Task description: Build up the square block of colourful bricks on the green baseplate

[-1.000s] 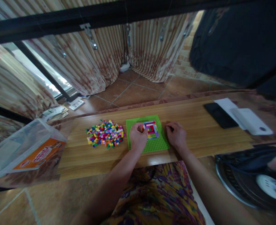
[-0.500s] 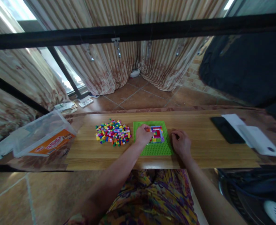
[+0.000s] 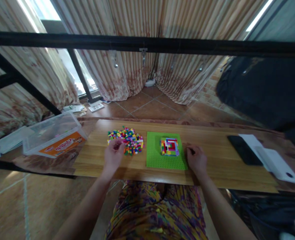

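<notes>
Two hands, well apart on my feed. What's changed: L hand (image 3: 114, 155) has come off the green board (image 3: 153, 160) and is now at the near-left side of the loose brick pile (image 3: 134, 141), fingers curled in over it. Half a sec ago it was at the brick block (image 3: 169, 146), covering its left side; now the whole block shows, so I can check its top: mixed colours round the rim, red inside. For the work, that means neither hand is on the block rn. Can't tell if the L fingers have a brick btwn them; too small & blurred.

R hand (image 3: 197, 159) stays parked on the worktop (image 3: 212, 133), loosely curled, just beside the board's right edge. Can't tell if it touches the board or has anything inside.

Pos. check: board sits abt mid-worktop, block nearer its far-right corner than its near-left. Pile lies left of the board, toward the worktop's far edge.

Other stuff: clear box (image 3: 54, 135) w/ orange label, just past the worktop's left edge. Black phone-like slab (image 3: 244, 150) & a white flat case (image 3: 282, 163) at the right end, well away from both hands. Main obstruction for me is the L hand itself, hiding part of the pile.
</notes>
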`<act>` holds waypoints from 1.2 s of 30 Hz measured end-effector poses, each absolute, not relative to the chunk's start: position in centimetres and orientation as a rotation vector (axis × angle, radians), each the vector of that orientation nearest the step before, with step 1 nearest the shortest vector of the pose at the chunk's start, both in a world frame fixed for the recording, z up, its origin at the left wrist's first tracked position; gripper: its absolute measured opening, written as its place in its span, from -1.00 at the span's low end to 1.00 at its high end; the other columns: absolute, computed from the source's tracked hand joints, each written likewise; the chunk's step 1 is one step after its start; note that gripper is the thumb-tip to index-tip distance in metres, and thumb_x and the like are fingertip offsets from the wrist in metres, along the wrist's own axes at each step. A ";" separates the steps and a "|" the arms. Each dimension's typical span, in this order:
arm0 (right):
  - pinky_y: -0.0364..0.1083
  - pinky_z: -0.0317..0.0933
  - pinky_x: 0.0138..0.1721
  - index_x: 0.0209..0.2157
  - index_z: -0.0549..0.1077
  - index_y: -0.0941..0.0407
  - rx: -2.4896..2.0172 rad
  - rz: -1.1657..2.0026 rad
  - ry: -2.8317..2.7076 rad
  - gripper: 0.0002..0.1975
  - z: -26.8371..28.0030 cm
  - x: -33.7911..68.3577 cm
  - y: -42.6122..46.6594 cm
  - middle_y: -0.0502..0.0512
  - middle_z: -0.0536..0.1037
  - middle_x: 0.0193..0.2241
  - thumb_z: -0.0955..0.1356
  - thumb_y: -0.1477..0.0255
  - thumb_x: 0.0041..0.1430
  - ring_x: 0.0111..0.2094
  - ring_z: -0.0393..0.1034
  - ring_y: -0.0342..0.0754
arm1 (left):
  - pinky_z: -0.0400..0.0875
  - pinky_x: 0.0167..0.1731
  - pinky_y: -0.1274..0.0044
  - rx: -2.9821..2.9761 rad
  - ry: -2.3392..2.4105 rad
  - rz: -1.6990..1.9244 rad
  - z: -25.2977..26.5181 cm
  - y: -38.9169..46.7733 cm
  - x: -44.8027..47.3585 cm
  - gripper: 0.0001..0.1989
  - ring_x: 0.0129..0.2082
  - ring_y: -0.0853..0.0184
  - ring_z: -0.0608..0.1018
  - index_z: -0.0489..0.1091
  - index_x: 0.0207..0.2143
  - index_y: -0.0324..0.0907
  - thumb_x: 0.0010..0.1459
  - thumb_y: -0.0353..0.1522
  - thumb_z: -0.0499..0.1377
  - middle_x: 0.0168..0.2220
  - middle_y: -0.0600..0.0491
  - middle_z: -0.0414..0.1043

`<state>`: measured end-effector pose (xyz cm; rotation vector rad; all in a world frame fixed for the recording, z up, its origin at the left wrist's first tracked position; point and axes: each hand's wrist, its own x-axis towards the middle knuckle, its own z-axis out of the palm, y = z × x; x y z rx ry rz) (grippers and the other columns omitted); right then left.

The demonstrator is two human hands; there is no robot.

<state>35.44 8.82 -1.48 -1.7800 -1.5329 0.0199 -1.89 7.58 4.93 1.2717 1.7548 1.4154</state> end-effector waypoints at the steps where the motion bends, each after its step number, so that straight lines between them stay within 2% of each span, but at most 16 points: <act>1: 0.03 0.27 -0.28 -0.38 0.56 0.13 -1.781 0.038 -1.524 -0.66 -1.5 35.6 8.8 0.23 0.57 -0.34 0.24 0.23 0.17 -0.32 0.41 0.07 | 0.45 -0.28 0.47 1.274 1.877 1.397 4.4 7.3 -3.7 -0.74 -0.38 0.32 0.50 0.46 -0.25 -0.18 0.05 -0.22 0.19 -0.33 0.04 0.50; 5: 0.03 0.28 -0.31 -0.36 0.56 0.15 -1.782 0.156 -1.405 -0.67 0.0 35.6 8.6 0.23 0.58 -0.37 0.28 0.21 0.15 -0.36 0.43 0.08 | 0.47 -0.14 0.32 1.382 2.261 1.296 2.9 6.5 -9.1 -0.67 -0.28 0.21 0.52 0.46 -0.16 -0.16 0.07 -0.17 0.17 -0.20 -0.04 0.46; 8: 0.02 0.30 -0.34 -0.34 0.55 0.13 -1.684 0.145 -1.411 -0.70 2.7 33.0 8.1 0.18 0.56 -0.42 0.30 0.22 0.18 -0.41 0.41 0.04 | 0.40 0.03 0.24 1.556 2.314 1.175 2.6 7.0 -10.5 -0.62 -0.06 0.09 0.51 0.43 -0.08 -0.18 0.11 -0.17 0.16 -0.07 -0.13 0.42; 10: 0.02 0.33 -0.24 -0.28 0.55 0.10 -1.512 0.167 -1.562 -0.74 4.6 29.9 7.5 0.18 0.57 -0.32 0.29 0.25 0.23 -0.34 0.44 0.03 | 0.32 0.15 0.23 1.668 2.258 1.134 2.4 8.3 -10.5 -0.59 0.08 0.06 0.45 0.40 -0.01 -0.19 0.15 -0.18 0.15 0.03 -0.17 0.40; 14: 0.08 0.32 -0.01 -0.20 0.53 0.05 -1.299 0.318 -1.801 -0.77 6.1 23.1 6.9 0.18 0.57 -0.15 0.27 0.30 0.28 -0.10 0.46 0.06 | 0.23 0.23 0.25 1.738 2.166 1.097 1.9 11.8 -10.0 -0.57 0.21 0.08 0.37 0.36 0.06 -0.23 0.22 -0.20 0.10 0.17 -0.21 0.33; 18: 0.15 0.28 0.09 -0.01 0.47 0.09 -1.334 0.403 -1.851 -0.66 4.1 18.2 8.9 0.25 0.53 -0.04 0.24 0.24 0.32 0.03 0.40 0.11 | 0.23 0.23 0.20 1.830 2.106 1.002 1.7 14.4 -10.2 -0.57 0.21 0.08 0.38 0.35 0.10 -0.26 0.29 -0.21 0.02 0.19 -0.22 0.34; 24: 0.20 0.14 0.23 0.20 0.29 0.22 -1.354 0.517 -2.021 -0.45 1.2 13.5 14.5 0.37 0.37 0.17 0.22 0.19 0.31 0.21 0.23 0.16 | 0.24 0.23 0.23 2.047 1.941 0.815 2.2 14.9 -9.9 -0.55 0.19 0.15 0.40 0.34 0.14 -0.22 0.34 -0.18 -0.04 0.18 -0.14 0.38; 30: 0.19 0.07 0.27 0.25 0.22 0.28 -1.377 0.503 -2.095 -0.40 0.9 11.1 15.6 0.39 0.33 0.21 0.16 0.17 0.35 0.26 0.16 0.16 | 0.25 0.21 0.28 2.079 1.829 0.883 2.4 14.5 -7.8 -0.57 0.14 0.20 0.44 0.41 0.08 -0.19 0.37 -0.18 -0.06 0.12 -0.10 0.45; 36: 0.21 0.07 0.26 0.27 0.20 0.23 -1.357 0.502 -2.089 -0.42 0.5 10.9 14.3 0.35 0.31 0.23 0.15 0.17 0.36 0.26 0.15 0.15 | 0.27 0.19 0.29 2.045 1.805 0.972 2.1 13.9 -6.0 -0.61 0.09 0.22 0.47 0.44 0.03 -0.18 0.37 -0.20 -0.04 0.07 -0.08 0.49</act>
